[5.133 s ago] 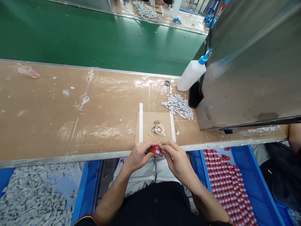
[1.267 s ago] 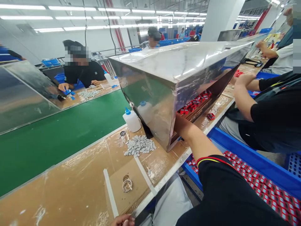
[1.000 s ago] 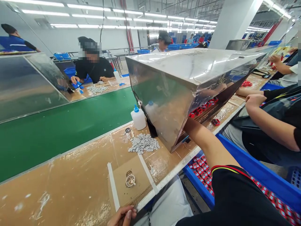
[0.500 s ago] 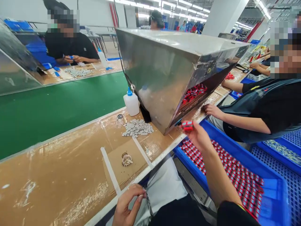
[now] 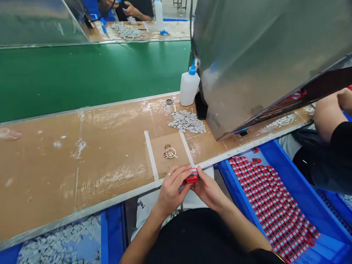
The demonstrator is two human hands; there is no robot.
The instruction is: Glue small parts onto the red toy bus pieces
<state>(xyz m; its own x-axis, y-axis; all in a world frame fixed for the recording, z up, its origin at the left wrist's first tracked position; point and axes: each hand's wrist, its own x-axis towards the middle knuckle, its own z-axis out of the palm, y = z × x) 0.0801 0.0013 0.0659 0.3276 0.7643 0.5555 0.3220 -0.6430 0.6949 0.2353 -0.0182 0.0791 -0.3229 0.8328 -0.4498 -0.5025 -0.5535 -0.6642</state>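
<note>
Left hand [image 5: 171, 189] and right hand [image 5: 209, 191]: together, both clasping one red piece [image 5: 191, 179], boxy, glossy, grey-patched, just at the front edge of the desk [image 5: 104, 146]; they are partly hiding it. One cup [image 5: 168, 157] is sitting between two tape strips [image 5: 151, 154]. One bottle [image 5: 189, 88] is standing by grey tiles [image 5: 187, 121], too heaped to count. One metal box [image 5: 255, 66] is running out of view.

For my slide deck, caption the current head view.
Left hand and right hand hold a red plastic piece at the bench edge, near a cardboard sheet bearing a small clear cup.
</note>
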